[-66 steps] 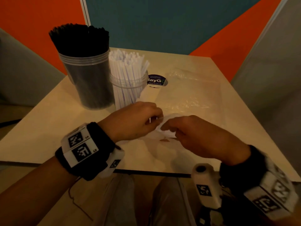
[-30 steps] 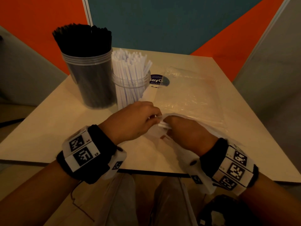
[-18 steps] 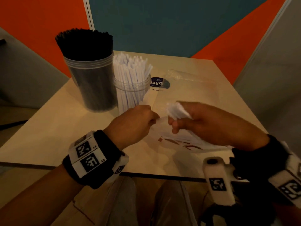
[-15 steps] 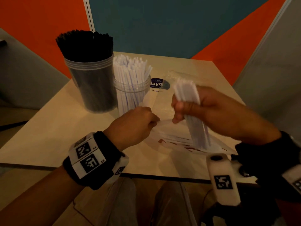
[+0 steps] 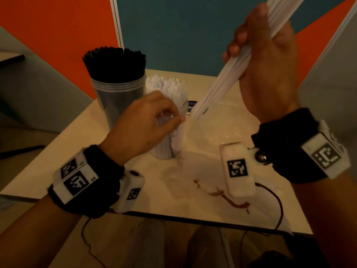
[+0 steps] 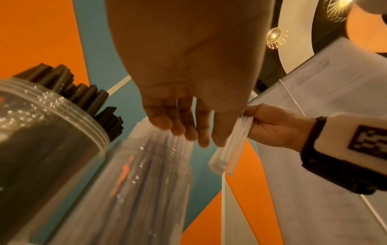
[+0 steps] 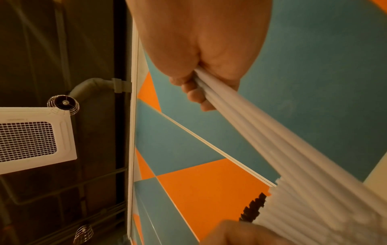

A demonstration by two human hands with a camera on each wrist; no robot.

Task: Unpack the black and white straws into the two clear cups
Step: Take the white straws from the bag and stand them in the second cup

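Note:
My right hand [image 5: 266,55] is raised high at the upper right and grips a bundle of white straws [image 5: 222,80]. The bundle slants down-left, and its lower end hangs just right of the clear cup of white straws [image 5: 173,146]. My left hand [image 5: 148,120] is in front of that cup's rim. In the left wrist view its fingers [image 6: 184,132] are nearly straight and reach the tops of the white straws in the cup [image 6: 146,174]. The taller clear cup [image 5: 117,101], packed with black straws [image 5: 114,62], stands to the left.
An empty clear bag [image 5: 228,130] lies flat on the beige table [image 5: 58,161], and a second, red-printed wrapper [image 5: 212,190] lies near the front edge. A blue round sticker [image 5: 192,108] sits behind the cups. Orange and teal partition walls close in the far side.
My right hand has pulled the white straw bundle out of the bag and lifted it high. My left hand has let go of the bag and moved up to the white straw cup.

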